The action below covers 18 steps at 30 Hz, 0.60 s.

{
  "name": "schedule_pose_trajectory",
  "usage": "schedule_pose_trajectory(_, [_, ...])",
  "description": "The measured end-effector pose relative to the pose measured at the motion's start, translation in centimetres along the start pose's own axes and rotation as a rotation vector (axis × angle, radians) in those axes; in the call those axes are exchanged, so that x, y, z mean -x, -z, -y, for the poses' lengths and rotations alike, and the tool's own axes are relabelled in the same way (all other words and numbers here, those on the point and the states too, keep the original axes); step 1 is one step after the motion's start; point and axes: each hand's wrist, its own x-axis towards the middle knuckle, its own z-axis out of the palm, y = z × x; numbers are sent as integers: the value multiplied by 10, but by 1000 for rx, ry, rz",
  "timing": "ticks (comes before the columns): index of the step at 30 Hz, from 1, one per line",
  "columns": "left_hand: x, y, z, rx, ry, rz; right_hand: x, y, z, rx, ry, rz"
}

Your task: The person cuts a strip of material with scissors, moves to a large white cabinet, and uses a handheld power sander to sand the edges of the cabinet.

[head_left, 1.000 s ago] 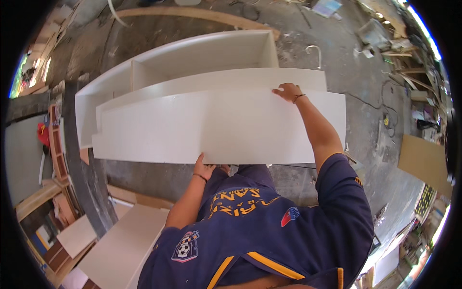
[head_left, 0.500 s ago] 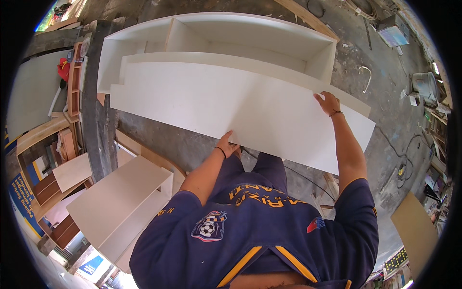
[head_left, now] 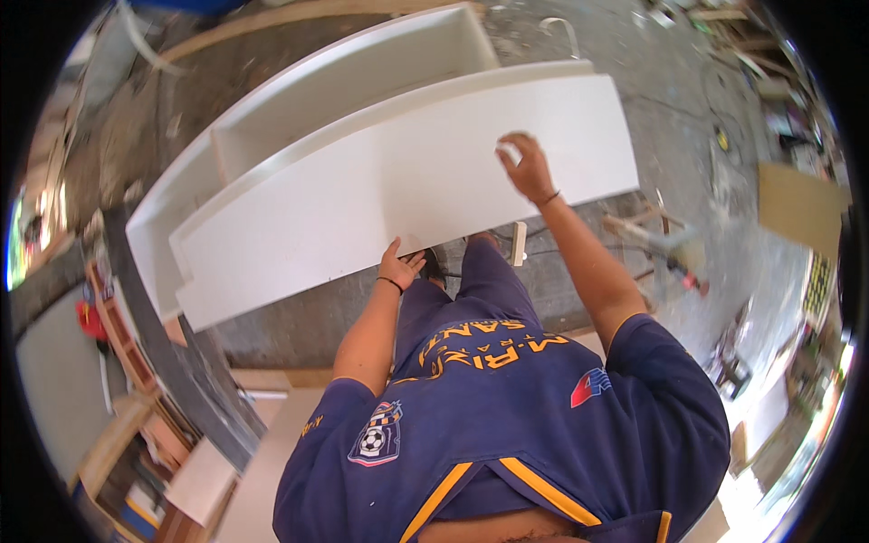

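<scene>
Large white panel [head_left: 398, 181] lying across white open cabinet [head_left: 353, 81] on the concrete floor [head_left: 670, 118], far of the body. Left hand [head_left: 398, 267] gripping panel's near edge, fingers curled under. Right hand [head_left: 525, 167] on top face, half-closed – pinching something small, can't tell what. Best done slow – keep near edge level, line up ends with cabinet

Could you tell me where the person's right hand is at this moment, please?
In the head view, the right hand rests flat on top of the white panel, right of centre, while the left hand grips the panel's near edge.
</scene>
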Motion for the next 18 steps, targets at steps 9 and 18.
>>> schedule_pose_trajectory(9, [61,22,-8,-294,-144,150,357,48,43,189,-579,58])
schedule_pose_trajectory(18, [34,158,13,-1200,319,-9,566,68,84,-146,-1514,9])
